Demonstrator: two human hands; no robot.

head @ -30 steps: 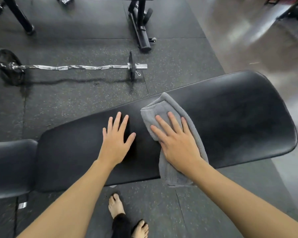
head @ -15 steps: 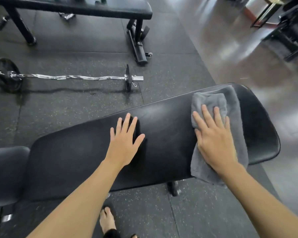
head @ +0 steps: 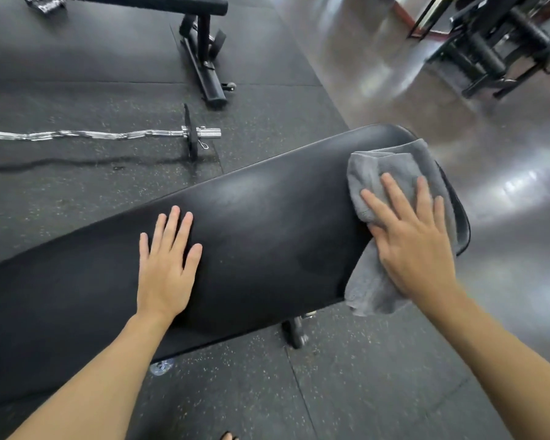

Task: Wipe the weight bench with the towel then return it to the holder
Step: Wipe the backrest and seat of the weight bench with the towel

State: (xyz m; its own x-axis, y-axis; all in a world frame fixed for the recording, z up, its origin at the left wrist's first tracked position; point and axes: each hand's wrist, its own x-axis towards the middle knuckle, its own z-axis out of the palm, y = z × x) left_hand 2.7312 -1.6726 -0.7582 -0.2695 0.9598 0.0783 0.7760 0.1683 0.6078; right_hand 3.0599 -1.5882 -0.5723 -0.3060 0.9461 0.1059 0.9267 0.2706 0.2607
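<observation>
A curl bar (head: 86,134) lies on the rubber floor (head: 77,185) at far left, beyond the table (head: 267,236) — a black padded weight bench. The left hand (head: 165,268) rests flat on the pad, fingers (head: 172,223) spread, holding nothing. Further right, the right hand (head: 410,239) presses open-palmed on the grey towel (head: 391,160) — draped over the pad's far right end, one corner hanging off the near edge.

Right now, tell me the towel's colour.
Plain grey towel, clearest in the head view.
</observation>
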